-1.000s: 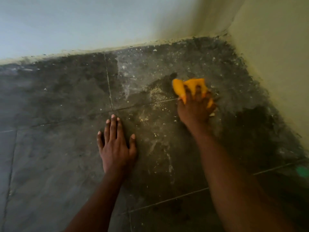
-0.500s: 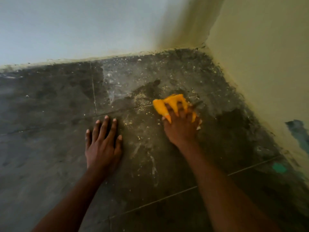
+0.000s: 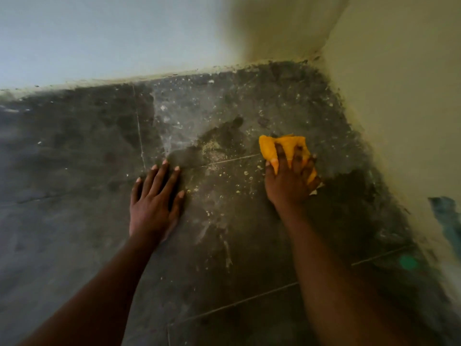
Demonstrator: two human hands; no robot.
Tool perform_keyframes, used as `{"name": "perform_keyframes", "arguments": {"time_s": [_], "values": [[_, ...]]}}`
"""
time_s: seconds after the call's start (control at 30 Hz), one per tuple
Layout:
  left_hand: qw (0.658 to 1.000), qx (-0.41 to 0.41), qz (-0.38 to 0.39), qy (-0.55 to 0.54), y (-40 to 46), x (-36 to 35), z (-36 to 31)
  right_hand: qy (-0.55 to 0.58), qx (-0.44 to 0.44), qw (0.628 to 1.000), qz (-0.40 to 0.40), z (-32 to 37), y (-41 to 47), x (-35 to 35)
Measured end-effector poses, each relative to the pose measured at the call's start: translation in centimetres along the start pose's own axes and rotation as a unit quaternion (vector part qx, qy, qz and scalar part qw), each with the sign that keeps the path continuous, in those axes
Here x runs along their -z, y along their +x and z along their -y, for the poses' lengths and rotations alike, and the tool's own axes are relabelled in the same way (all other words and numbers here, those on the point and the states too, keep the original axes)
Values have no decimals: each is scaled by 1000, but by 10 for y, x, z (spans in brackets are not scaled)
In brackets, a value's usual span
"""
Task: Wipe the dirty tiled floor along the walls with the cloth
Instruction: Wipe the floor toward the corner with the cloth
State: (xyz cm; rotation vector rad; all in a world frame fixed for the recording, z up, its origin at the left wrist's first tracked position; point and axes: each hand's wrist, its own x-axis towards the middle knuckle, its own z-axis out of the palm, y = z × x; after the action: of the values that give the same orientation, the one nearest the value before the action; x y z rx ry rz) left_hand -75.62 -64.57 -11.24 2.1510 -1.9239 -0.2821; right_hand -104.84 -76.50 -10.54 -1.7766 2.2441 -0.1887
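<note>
Fingers of right hand [image 3: 289,181] clutch the yellow cloth [image 3: 284,147] on the floor [image 3: 74,158]; left hand [image 3: 154,203] lies flat, fingers straight

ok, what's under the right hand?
The yellow cloth, bunched and poking out between the right hand's fingers, pressed on the tiled floor. The floor beneath the cloth is hidden.

Two hands are in view, the left hand [image 3: 156,203] and the right hand [image 3: 290,182]. One yellow cloth [image 3: 284,147]. Two walls, the back wall [image 3: 112,36] and the side wall [image 3: 399,91].
</note>
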Motion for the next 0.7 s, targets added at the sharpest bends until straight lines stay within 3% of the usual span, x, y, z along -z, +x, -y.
{"name": "perform_keyframes", "arguments": {"time_s": [0.2,0.4,0.47,0.6,0.7], "values": [[999,31,13,7,5,2,-9,-35,17,999,15,-1,18,7],[997,40,51,36,13,7,-9,-62,2,995,80,8,26,10],[998,36,49,28,11,8,-12,-68,39,995,70,5,22,12],[998,47,43,22,15,14,-13,-126,235,958,111,-23,-41,19],[998,47,41,21,11,15,-15,-127,183,966,133,-71,-34,38]]}}
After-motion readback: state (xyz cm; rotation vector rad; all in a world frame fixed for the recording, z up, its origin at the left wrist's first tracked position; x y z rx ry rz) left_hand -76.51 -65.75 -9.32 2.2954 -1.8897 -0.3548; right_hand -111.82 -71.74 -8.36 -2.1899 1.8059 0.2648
